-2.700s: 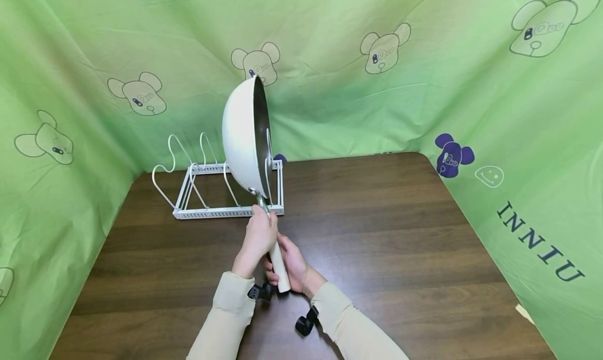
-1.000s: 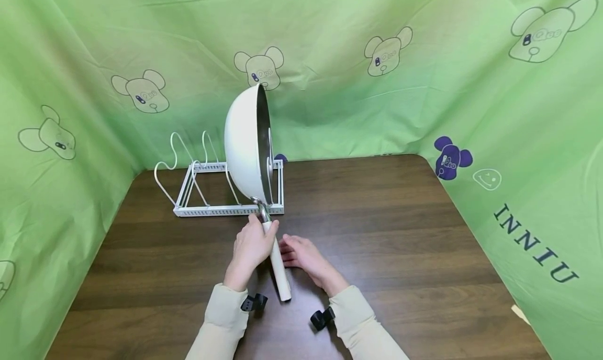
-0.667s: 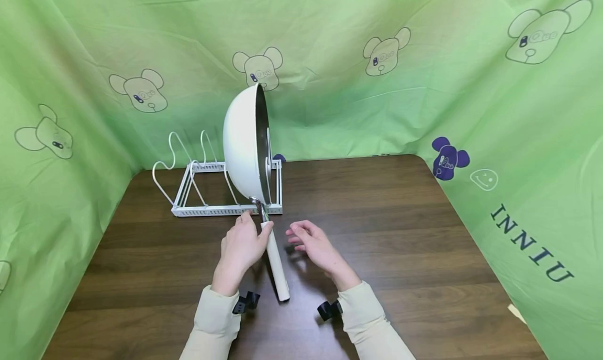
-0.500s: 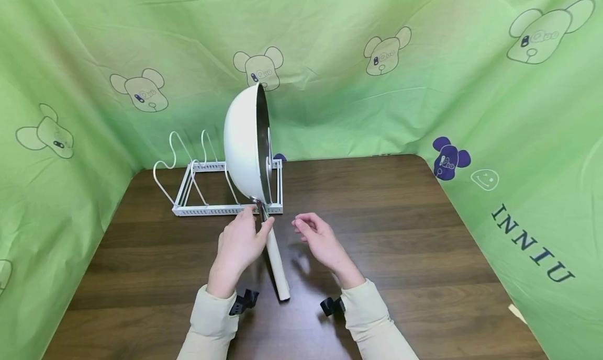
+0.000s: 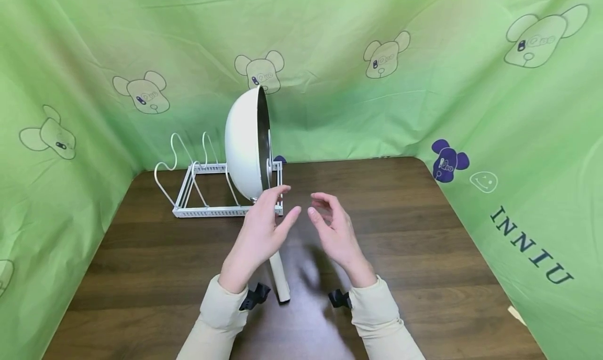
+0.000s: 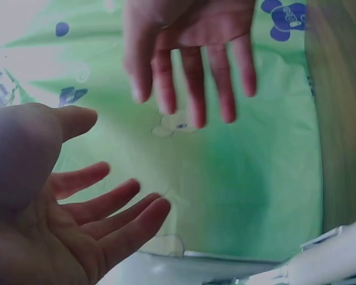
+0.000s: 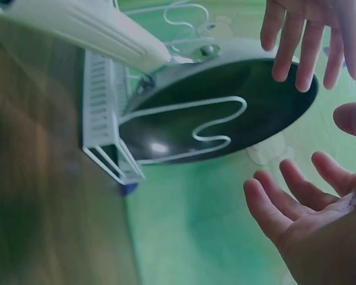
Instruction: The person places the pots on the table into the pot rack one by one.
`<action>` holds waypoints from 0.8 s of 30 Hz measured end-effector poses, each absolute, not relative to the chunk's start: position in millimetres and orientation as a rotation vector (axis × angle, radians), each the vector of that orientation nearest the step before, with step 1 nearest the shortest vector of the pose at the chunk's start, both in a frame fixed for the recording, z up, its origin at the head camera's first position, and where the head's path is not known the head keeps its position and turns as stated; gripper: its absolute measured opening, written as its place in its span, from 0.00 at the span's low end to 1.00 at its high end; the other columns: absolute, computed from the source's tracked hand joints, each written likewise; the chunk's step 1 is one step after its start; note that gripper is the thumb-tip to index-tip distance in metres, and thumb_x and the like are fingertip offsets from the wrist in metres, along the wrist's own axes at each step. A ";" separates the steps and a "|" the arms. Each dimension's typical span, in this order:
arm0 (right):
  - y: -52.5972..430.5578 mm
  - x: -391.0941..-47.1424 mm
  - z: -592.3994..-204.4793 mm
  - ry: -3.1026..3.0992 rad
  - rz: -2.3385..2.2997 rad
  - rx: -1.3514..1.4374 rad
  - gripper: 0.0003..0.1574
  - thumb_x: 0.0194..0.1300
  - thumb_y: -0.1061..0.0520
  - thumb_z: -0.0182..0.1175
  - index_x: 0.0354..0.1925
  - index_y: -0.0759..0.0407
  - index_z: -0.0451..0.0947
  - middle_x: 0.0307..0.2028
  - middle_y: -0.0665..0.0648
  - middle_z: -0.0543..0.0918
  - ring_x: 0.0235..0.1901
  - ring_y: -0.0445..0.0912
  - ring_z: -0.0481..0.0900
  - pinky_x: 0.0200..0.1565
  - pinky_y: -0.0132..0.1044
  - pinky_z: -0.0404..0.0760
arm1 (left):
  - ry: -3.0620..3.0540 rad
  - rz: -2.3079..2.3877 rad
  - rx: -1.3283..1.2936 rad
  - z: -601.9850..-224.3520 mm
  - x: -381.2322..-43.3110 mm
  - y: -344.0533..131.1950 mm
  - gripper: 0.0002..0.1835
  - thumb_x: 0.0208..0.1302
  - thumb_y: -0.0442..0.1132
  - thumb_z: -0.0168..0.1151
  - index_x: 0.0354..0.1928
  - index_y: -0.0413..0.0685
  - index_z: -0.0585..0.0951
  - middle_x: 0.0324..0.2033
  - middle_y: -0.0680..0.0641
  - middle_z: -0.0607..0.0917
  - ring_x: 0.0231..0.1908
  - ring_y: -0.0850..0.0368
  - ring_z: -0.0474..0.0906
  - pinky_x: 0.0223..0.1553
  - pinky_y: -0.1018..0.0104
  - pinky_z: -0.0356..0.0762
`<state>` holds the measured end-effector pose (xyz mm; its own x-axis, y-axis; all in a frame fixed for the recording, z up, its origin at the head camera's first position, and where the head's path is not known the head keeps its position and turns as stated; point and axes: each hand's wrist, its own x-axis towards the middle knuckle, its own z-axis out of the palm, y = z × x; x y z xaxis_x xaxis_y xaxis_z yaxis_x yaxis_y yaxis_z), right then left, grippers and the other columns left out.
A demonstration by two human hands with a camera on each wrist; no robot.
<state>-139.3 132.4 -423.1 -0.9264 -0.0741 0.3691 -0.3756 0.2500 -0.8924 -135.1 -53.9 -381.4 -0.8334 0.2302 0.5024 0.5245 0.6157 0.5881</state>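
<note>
A wok (image 5: 242,143), white outside and dark inside, stands on its side in a white wire rack (image 5: 214,212) at the back left of the table. Its pale handle (image 5: 279,279) slopes down toward the person. My left hand (image 5: 256,234) is above the handle and hides part of it, fingers loosely spread and holding nothing. To its right, my right hand (image 5: 340,239) is raised with fingers relaxed, palm toward the left one. In the right wrist view, a wavy wire divider (image 7: 237,107) crosses in front of the wok's dark inside.
More wire dividers (image 5: 162,177) rise from the rack's left part. Around the brown wooden table (image 5: 377,234) hangs a green curtain (image 5: 330,119) with printed bear heads. A small pale piece (image 5: 516,315) lies at the table's right edge.
Both hands held the wok's handle at first. The right let go and moved right, then the left released it too. Both have since risen forward; the wok stays in the rack.
</note>
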 end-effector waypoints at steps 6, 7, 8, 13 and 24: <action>147.4 -147.7 -413.5 -2.271 1.474 0.439 0.28 0.72 0.58 0.61 0.66 0.64 0.69 0.64 0.62 0.74 0.63 0.56 0.73 0.58 0.54 0.77 | -2.389 -1.083 -0.685 -385.2 -152.8 -31.7 0.25 0.74 0.43 0.58 0.67 0.40 0.70 0.66 0.39 0.73 0.66 0.47 0.71 0.67 0.52 0.69; 150.3 -150.3 -412.8 -2.275 1.432 0.434 0.29 0.72 0.58 0.61 0.67 0.65 0.68 0.65 0.62 0.73 0.63 0.56 0.73 0.58 0.53 0.77 | -2.392 -1.079 -0.694 -386.4 -156.1 -27.7 0.24 0.75 0.43 0.56 0.68 0.39 0.70 0.68 0.39 0.71 0.67 0.46 0.70 0.68 0.52 0.68; 153.1 -152.8 -412.2 -2.279 1.397 0.429 0.30 0.72 0.58 0.61 0.67 0.65 0.68 0.66 0.62 0.72 0.64 0.57 0.72 0.59 0.53 0.75 | -2.400 -1.070 -0.696 -387.3 -158.9 -23.6 0.24 0.76 0.42 0.55 0.68 0.39 0.69 0.69 0.38 0.70 0.69 0.46 0.67 0.69 0.51 0.66; 165.5 -165.6 -413.8 -2.326 1.221 0.396 0.33 0.71 0.54 0.61 0.68 0.66 0.67 0.71 0.63 0.67 0.70 0.59 0.64 0.67 0.57 0.64 | -2.486 -1.015 -0.653 -393.1 -173.9 -6.3 0.24 0.78 0.40 0.49 0.71 0.40 0.67 0.73 0.37 0.63 0.73 0.42 0.62 0.71 0.49 0.62; 198.0 -195.8 -436.9 -2.505 0.902 0.209 0.45 0.69 0.42 0.61 0.72 0.65 0.61 0.76 0.68 0.54 0.75 0.68 0.48 0.68 0.71 0.52 | -2.794 -0.848 -0.404 -413.7 -209.4 22.4 0.32 0.78 0.52 0.49 0.77 0.48 0.60 0.79 0.37 0.49 0.76 0.32 0.46 0.70 0.42 0.62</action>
